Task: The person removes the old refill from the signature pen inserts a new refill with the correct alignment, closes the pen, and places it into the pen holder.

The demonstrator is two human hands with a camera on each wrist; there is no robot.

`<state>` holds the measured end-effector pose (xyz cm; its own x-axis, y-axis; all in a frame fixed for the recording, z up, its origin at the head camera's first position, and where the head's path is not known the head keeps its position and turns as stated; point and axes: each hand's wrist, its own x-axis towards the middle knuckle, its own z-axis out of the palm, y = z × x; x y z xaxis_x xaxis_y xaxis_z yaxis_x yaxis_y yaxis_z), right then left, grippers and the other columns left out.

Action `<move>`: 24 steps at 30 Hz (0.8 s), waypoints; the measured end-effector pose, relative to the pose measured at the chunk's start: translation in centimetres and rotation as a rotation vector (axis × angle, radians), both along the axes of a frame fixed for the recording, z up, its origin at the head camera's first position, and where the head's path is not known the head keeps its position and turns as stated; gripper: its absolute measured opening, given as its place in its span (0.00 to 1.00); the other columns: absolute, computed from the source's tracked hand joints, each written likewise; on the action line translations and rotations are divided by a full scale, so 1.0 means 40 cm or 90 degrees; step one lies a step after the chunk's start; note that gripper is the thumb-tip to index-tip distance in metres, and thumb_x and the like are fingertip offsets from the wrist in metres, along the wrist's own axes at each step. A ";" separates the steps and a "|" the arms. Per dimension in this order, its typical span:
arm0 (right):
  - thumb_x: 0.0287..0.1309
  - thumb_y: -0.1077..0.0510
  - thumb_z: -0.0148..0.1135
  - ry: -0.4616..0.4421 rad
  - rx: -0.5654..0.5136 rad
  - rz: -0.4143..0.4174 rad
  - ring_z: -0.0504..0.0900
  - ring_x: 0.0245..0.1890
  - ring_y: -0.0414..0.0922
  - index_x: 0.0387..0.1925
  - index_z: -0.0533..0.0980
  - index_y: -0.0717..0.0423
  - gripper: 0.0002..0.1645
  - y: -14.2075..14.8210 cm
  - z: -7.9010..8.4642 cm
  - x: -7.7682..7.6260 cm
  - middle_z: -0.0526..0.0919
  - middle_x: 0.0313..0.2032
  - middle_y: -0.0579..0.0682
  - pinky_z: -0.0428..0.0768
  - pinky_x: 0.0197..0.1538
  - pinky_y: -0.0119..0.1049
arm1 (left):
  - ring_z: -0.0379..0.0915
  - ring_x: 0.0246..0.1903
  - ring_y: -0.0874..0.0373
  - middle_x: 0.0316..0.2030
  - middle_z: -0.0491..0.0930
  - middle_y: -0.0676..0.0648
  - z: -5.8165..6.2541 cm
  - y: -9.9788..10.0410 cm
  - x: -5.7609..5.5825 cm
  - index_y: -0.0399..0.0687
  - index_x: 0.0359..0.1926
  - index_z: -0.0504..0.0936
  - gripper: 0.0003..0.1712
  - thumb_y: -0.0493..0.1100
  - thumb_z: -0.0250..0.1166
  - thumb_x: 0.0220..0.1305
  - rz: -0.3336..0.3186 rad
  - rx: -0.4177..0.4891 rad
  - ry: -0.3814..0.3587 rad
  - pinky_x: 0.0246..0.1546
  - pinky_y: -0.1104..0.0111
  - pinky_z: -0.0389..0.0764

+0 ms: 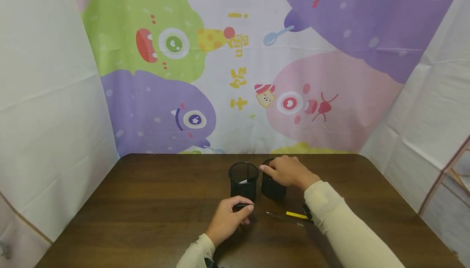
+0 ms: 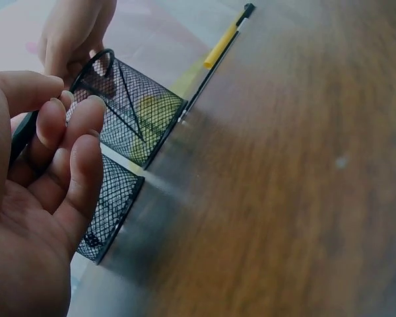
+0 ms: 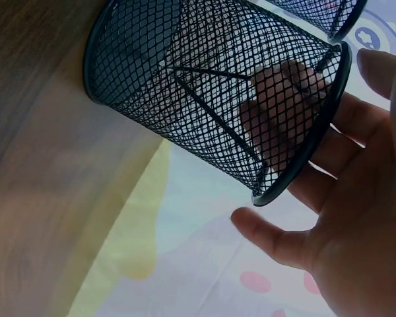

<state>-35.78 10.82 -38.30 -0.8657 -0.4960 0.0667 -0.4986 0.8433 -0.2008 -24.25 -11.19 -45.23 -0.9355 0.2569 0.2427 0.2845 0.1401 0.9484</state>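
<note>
In the head view my left hand (image 1: pixel 229 221) pinches a slim dark stick, perhaps a pen part, between thumb and fingers; the left wrist view shows its dark end (image 2: pixel 21 137) beside the palm. My right hand (image 1: pixel 289 171) is over the mouth of the right black mesh pen cup (image 1: pixel 273 188). Through the mesh in the right wrist view, several of its fingers (image 3: pixel 277 112) show past the rim. Two thin dark sticks (image 3: pixel 218 117) lean in a V inside that cup. Whether the fingers hold one is unclear. The left mesh cup (image 1: pixel 243 190) has a whitish piece (image 1: pixel 244 181) inside.
On the brown table (image 1: pixel 147 215), right of the left hand, lie a yellow tube (image 1: pixel 295 215) and a thin dark rod (image 1: pixel 282 218) with a light tip. The right sleeve (image 1: pixel 327 204) partly covers them. A cartoon-printed cloth (image 1: pixel 235 137) hangs behind the table.
</note>
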 end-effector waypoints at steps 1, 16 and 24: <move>0.74 0.38 0.49 0.006 -0.006 0.002 0.73 0.22 0.42 0.19 0.78 0.47 0.30 0.002 0.000 0.001 0.72 0.16 0.41 0.71 0.40 0.48 | 0.81 0.24 0.52 0.31 0.82 0.32 0.000 0.000 0.001 0.31 0.44 0.84 0.10 0.36 0.66 0.67 0.000 0.001 0.000 0.28 0.67 0.83; 0.63 0.53 0.68 0.062 -0.068 0.028 0.72 0.23 0.37 0.27 0.81 0.45 0.09 0.037 0.007 0.019 0.76 0.21 0.36 0.74 0.34 0.39 | 0.81 0.23 0.54 0.31 0.82 0.31 -0.004 0.003 -0.002 0.31 0.44 0.84 0.10 0.36 0.66 0.67 0.004 0.000 0.005 0.27 0.67 0.83; 0.61 0.58 0.70 0.073 -0.083 0.025 0.78 0.29 0.37 0.31 0.81 0.48 0.04 0.052 0.013 0.034 0.81 0.28 0.38 0.81 0.39 0.41 | 0.81 0.24 0.53 0.31 0.82 0.31 0.001 0.005 0.002 0.35 0.43 0.85 0.08 0.36 0.66 0.67 0.005 0.000 -0.002 0.28 0.65 0.84</move>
